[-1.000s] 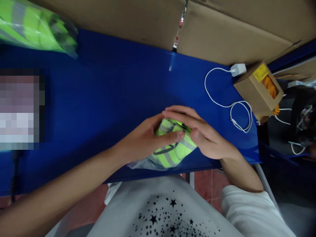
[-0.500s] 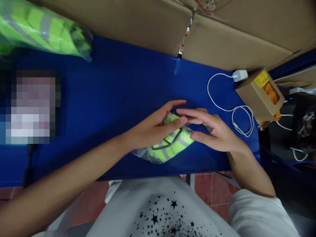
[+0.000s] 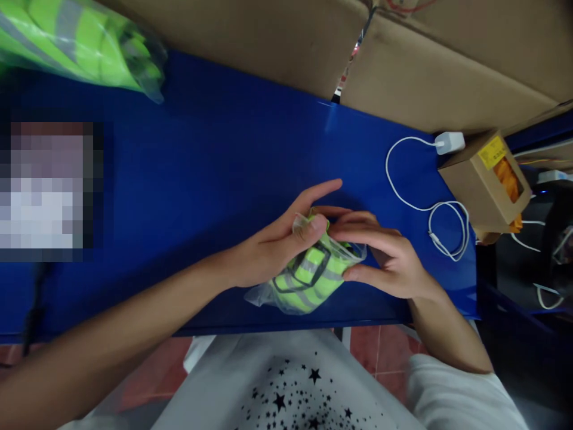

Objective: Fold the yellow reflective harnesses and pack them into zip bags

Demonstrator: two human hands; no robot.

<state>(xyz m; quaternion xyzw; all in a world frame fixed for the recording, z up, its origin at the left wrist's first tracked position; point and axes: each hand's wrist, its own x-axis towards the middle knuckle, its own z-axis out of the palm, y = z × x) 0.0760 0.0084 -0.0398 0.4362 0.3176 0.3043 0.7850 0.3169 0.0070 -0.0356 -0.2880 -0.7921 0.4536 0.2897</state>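
A folded neon-yellow safety vest (image 3: 329,276) with grey reflective stripes sits in a clear plastic bag (image 3: 262,294) near the table's front edge. A dark angular outline is printed on the bag. From the left, my left hand (image 3: 273,248) grips it, thumb on top and index finger stretched out past it. My right hand (image 3: 389,257) is at the bag's right, open end. Its thumb touches the lower edge of the mouth, and its fingers curl over the upper edge, their tips partly hidden.
The table (image 3: 215,155) has a blue cover. A larger bagged neon-yellow bundle (image 3: 89,45) lies at the back left, near a blurred-out device (image 3: 49,191). At right are a white charger (image 3: 450,142) with its coiled cable and a cardboard box (image 3: 478,179). Cardboard (image 3: 268,42) stands along the back.
The bag's right end now gapes wider, with its clear rim showing between my right thumb and fingers. My left thumb has drawn back left. The view has shifted slightly.
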